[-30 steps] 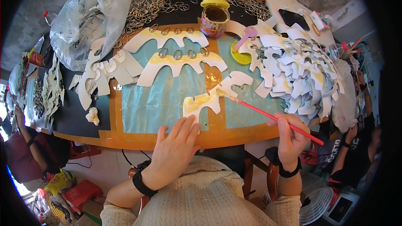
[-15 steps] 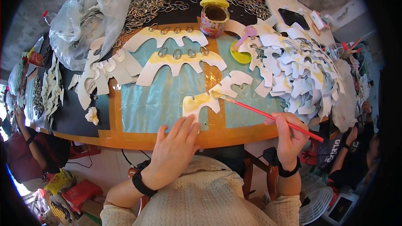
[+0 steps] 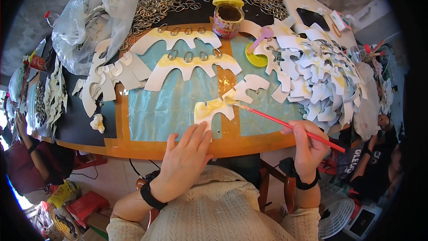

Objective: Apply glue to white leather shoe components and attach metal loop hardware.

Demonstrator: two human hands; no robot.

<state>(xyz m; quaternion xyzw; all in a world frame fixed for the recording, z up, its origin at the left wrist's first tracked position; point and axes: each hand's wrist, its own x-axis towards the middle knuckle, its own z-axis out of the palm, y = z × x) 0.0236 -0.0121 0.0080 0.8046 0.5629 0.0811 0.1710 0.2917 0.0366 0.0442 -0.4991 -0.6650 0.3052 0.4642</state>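
My right hand [image 3: 308, 145] grips a thin red-handled brush [image 3: 290, 126], its bristles touching the yellow-coated upper edge of a white scalloped piece [image 3: 206, 110]. The fingers of my left hand [image 3: 187, 158] lie outstretched on the near end of that piece. A notched white section [image 3: 252, 87] extends from the brush tip toward the upper right; whether it is the same piece is unclear. Beyond lie two similar pieces, a nearer one [image 3: 178, 69] and a farther one [image 3: 169, 40], each with yellow coating and several metal rings along its top edge.
An uncovered tin [image 3: 226, 23] stands at the back, beside a yellow lid [image 3: 257, 58] with a pink spoon [image 3: 262, 37]. Coated pieces [image 3: 321, 71] heap up at right; a plastic bag [image 3: 96, 22] and loose rings [image 3: 156, 9] lie back left. Other people sit at both sides.
My hands, the brush and the white pieces stay almost where they were. At the far right, another person's arm has shifted slightly.
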